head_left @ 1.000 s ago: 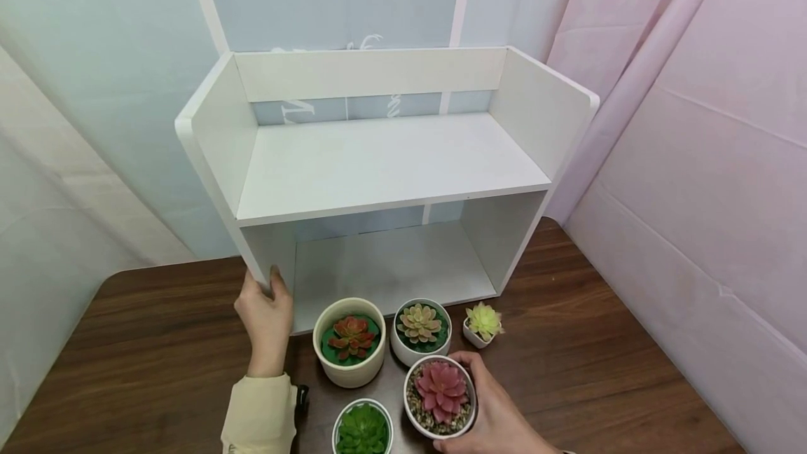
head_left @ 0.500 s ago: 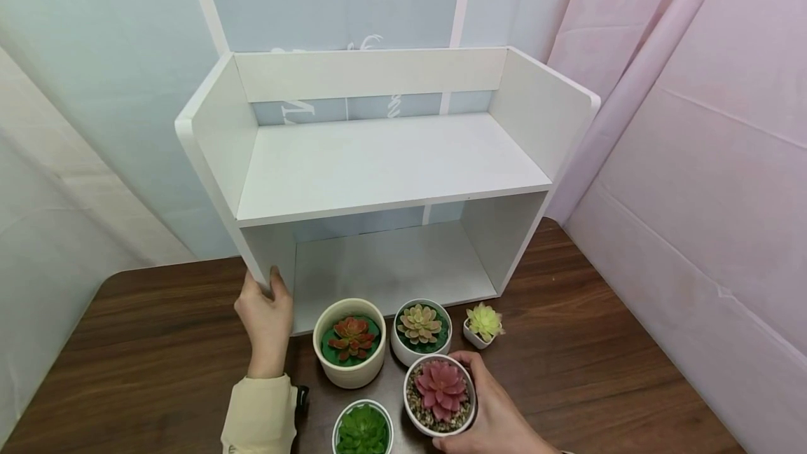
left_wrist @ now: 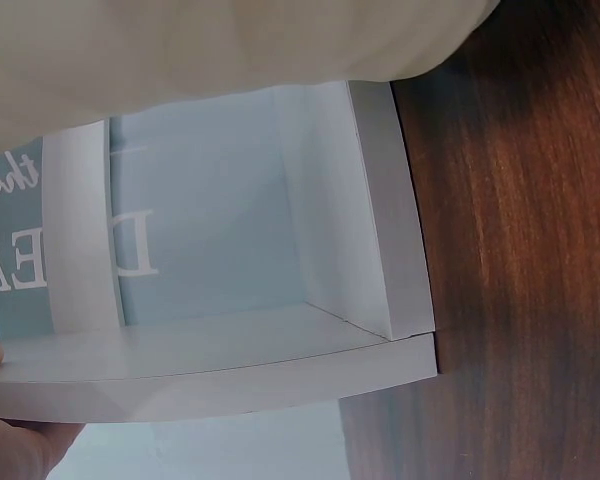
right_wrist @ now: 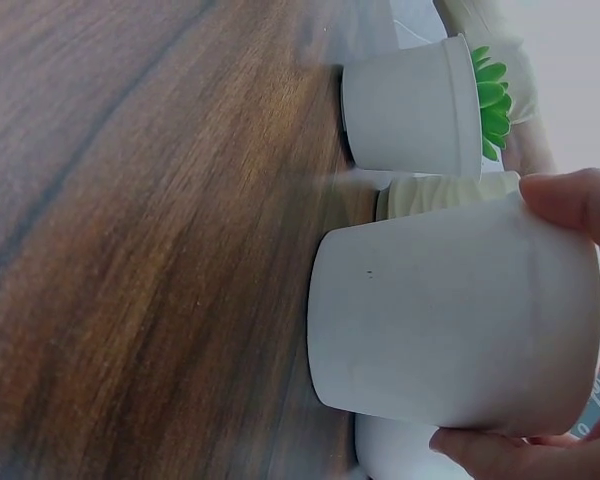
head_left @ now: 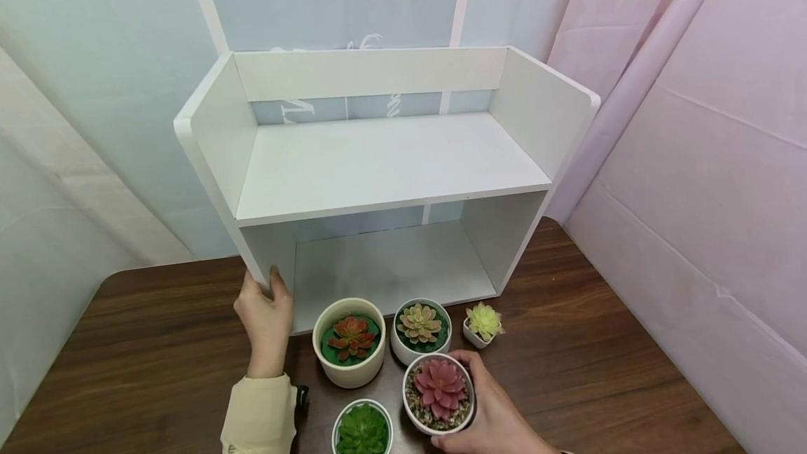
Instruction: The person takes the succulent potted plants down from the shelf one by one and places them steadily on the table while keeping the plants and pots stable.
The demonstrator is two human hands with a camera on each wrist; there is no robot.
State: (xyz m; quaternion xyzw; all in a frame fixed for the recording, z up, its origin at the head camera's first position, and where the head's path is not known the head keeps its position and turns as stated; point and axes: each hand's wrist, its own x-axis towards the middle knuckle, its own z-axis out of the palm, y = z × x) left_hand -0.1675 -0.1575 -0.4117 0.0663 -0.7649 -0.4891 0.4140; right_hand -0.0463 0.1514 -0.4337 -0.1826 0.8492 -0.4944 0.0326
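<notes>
The white pot of pink succulent (head_left: 439, 395) is being lifted slightly off the tabletop (head_left: 157, 349), right hand (head_left: 492, 419) grip curled round it; the white wooden shelf unit's (head_left: 384, 167) side panel is being gripped by the left hand (head_left: 265, 321).

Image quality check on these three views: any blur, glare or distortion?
Head view: sharp, evenly lit, wide-angle bend in the white shelf. Left wrist view: a blurred pale sleeve fills the top. Right wrist view: the pink succulent's pot is soft, the background top right is blown out.

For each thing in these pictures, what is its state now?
White shelf: upright, both levels bare.
Left hand: grips the shelf's left front edge.
Right hand: holds the pink succulent pot.
Green succulent pot: upright on the wooden table.
</notes>
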